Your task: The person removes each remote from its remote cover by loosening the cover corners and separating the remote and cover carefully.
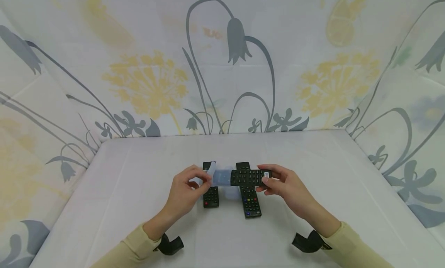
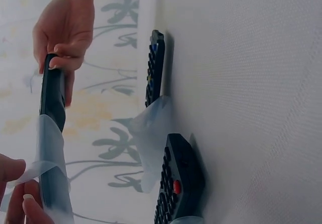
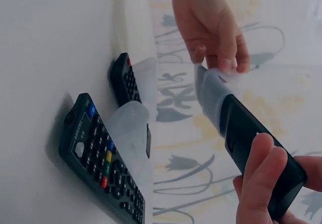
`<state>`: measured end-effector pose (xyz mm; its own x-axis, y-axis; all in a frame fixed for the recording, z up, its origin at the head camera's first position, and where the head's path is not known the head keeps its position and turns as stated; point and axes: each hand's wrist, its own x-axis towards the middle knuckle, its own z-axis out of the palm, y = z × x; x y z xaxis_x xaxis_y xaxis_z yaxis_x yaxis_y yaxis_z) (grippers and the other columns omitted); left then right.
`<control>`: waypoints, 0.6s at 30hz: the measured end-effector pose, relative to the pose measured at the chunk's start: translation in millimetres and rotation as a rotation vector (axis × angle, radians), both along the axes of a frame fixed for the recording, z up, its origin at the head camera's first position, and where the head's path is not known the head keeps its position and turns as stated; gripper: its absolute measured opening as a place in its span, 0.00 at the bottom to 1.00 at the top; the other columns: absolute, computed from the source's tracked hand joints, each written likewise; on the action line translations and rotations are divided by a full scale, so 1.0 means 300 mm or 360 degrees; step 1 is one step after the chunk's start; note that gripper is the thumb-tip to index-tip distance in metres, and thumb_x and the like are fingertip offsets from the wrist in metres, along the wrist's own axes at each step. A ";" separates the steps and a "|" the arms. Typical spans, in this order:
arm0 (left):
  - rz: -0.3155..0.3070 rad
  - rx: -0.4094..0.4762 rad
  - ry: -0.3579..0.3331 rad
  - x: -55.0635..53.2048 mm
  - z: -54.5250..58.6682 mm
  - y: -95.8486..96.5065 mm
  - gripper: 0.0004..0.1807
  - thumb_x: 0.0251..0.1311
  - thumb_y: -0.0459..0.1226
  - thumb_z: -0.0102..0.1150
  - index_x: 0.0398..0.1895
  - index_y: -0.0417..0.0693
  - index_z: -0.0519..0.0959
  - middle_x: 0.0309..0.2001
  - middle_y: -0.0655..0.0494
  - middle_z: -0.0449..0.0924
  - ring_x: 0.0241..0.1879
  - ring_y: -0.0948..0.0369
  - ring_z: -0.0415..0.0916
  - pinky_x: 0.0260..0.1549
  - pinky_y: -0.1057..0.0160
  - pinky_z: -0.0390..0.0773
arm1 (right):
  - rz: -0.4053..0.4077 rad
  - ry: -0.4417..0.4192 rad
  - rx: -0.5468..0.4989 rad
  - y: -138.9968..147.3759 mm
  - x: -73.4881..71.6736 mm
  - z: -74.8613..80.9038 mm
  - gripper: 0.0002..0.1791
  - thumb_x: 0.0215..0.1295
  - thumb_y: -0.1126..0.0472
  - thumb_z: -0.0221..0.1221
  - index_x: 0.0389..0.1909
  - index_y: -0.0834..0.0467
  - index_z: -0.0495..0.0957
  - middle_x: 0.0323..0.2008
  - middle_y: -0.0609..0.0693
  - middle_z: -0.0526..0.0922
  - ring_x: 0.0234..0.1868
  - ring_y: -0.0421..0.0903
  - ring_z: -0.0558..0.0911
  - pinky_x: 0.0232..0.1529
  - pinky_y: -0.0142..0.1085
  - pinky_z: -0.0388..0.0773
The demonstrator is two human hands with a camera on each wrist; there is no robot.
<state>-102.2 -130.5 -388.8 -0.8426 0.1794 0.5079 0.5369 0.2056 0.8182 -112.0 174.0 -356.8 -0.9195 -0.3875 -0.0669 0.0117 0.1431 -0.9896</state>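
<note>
Held level above the table is a black remote control [image 1: 243, 177], its left part covered by a translucent bluish plastic wrap [image 1: 221, 178]. My right hand [image 1: 288, 186] grips the bare right end between thumb and fingers. At the other end, my left hand [image 1: 187, 187] pinches the wrap, a loose flap of which stands up by the fingertips. The left wrist view shows the wrap [image 2: 50, 143] going round the remote. Beneath lie two more black remotes, a left one [image 1: 211, 200] and a longer right one [image 1: 252, 204], each partly hidden by what is held above.
Another translucent bluish piece [image 1: 232, 193] lies between the two remotes on the white table [image 1: 146, 160]. Flower-patterned cloth [image 1: 222, 86] rises behind the table and along both sides. A black strap piece [image 1: 170, 245] sticks out at my left wrist, another [image 1: 307, 242] at my right.
</note>
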 end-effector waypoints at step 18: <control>0.0400 -0.0272 -0.0402 -0.012 0.029 0.016 0.18 0.57 0.39 0.73 0.46 0.45 0.77 0.33 0.57 0.79 0.30 0.62 0.77 0.33 0.63 0.78 | -0.0022 0.0399 -0.0071 -0.035 0.045 -0.013 0.21 0.65 0.71 0.62 0.59 0.64 0.75 0.50 0.63 0.81 0.37 0.61 0.86 0.39 0.41 0.84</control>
